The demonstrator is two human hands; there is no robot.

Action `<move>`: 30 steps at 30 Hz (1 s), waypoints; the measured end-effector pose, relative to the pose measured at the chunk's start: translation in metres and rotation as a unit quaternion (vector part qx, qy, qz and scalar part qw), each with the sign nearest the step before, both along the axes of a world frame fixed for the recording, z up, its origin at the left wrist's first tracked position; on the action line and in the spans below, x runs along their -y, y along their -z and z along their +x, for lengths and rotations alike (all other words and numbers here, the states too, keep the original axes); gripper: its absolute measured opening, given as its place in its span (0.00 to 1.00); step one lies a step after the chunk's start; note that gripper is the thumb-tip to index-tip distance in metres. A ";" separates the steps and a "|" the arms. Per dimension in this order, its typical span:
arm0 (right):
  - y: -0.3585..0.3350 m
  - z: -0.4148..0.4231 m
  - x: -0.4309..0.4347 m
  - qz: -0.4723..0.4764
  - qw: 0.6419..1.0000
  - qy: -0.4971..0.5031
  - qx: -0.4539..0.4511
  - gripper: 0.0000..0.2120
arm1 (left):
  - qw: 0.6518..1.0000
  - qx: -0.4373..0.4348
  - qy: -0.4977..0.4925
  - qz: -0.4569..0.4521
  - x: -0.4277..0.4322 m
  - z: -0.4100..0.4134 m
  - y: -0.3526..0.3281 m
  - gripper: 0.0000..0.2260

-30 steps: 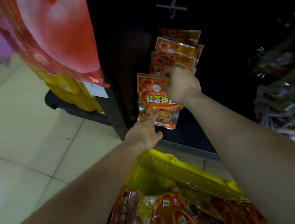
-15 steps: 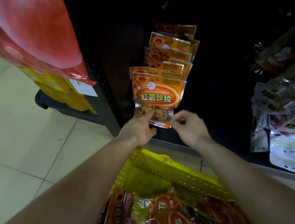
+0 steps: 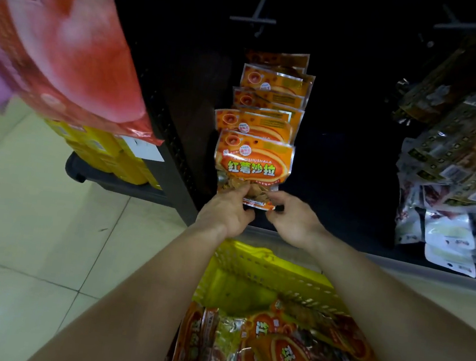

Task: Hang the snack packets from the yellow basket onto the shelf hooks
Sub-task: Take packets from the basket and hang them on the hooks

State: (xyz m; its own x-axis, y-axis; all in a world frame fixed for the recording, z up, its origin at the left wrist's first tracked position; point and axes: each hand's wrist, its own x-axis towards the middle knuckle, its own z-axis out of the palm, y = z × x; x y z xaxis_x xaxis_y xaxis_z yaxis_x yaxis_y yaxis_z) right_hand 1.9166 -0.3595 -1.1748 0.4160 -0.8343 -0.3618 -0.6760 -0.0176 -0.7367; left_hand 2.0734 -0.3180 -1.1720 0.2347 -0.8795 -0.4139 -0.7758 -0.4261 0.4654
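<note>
An orange snack packet (image 3: 253,164) hangs at the front of a row of like packets (image 3: 270,100) on a shelf hook against the dark shelf back. My left hand (image 3: 225,213) pinches its bottom left edge. My right hand (image 3: 292,217) pinches its bottom right corner. Below my arms the yellow basket (image 3: 252,272) holds several more orange packets (image 3: 284,357). The hook itself is hidden behind the packets.
Two bare hooks (image 3: 255,17) (image 3: 466,24) stick out higher on the dark panel. Silver and dark packets (image 3: 457,165) hang at the right. A large red bag (image 3: 56,38) hangs at the upper left above yellow boxes (image 3: 105,152) on a black base. Pale floor tiles (image 3: 30,229) lie at the left.
My right hand came down from the packet's top to its bottom right corner. The front packet now hangs straight in the row. My left hand stays at its bottom edge.
</note>
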 end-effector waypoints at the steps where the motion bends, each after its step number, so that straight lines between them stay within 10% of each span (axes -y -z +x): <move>1: -0.003 -0.003 -0.004 -0.002 1.000 -0.001 -0.008 0.20 | 1.000 0.003 0.005 -0.005 -0.005 0.000 -0.004 0.27; 17: -0.103 -0.101 -0.105 -0.033 0.996 0.018 -0.079 0.16 | 0.999 0.037 -0.014 0.004 -0.154 -0.023 -0.091 0.28; 27: -0.049 -0.149 -0.189 0.043 0.987 -0.019 -0.153 0.08 | 0.995 0.007 0.007 0.101 -0.228 -0.066 -0.040 0.29; 30: -0.021 -0.154 -0.205 0.008 0.970 -0.072 -0.233 0.20 | 0.991 -0.006 0.036 0.125 -0.235 -0.082 -0.019 0.28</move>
